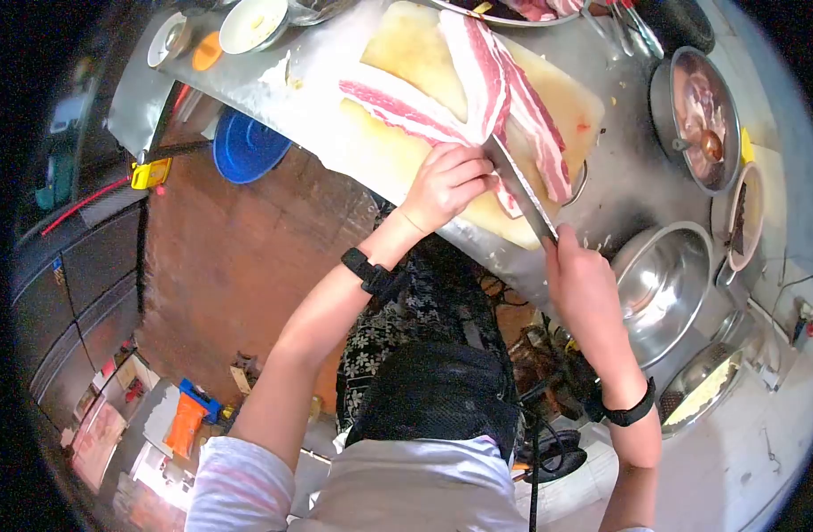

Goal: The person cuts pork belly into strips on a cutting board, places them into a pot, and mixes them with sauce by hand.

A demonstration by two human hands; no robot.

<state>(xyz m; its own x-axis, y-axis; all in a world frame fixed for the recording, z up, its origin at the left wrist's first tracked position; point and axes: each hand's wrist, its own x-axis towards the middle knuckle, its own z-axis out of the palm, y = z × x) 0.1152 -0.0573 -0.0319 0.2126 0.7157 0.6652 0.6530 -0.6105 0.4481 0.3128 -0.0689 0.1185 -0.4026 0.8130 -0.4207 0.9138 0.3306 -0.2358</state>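
My right hand (582, 279) is wrapped round the handle of a long knife (523, 189), its blade pointing away and to the left across the meat. My left hand (448, 184) has its fingers curled at the near end of a pork belly strip (406, 106), close beside the blade tip. Two more strips lie alongside: a middle pork belly strip (479, 75) and a right pork belly strip (539, 133). All of them rest on a pale yellow cutting board (570, 97). The fingertips of my left hand are partly hidden.
A steel table (327, 44) carries the board. To the right are a metal pot (662, 115) with a ladle in reddish liquid, a large steel bowl (668, 288) and a strainer (703, 386). A white bowl (254, 25) stands far left; a blue bucket (247, 146) sits below the edge.
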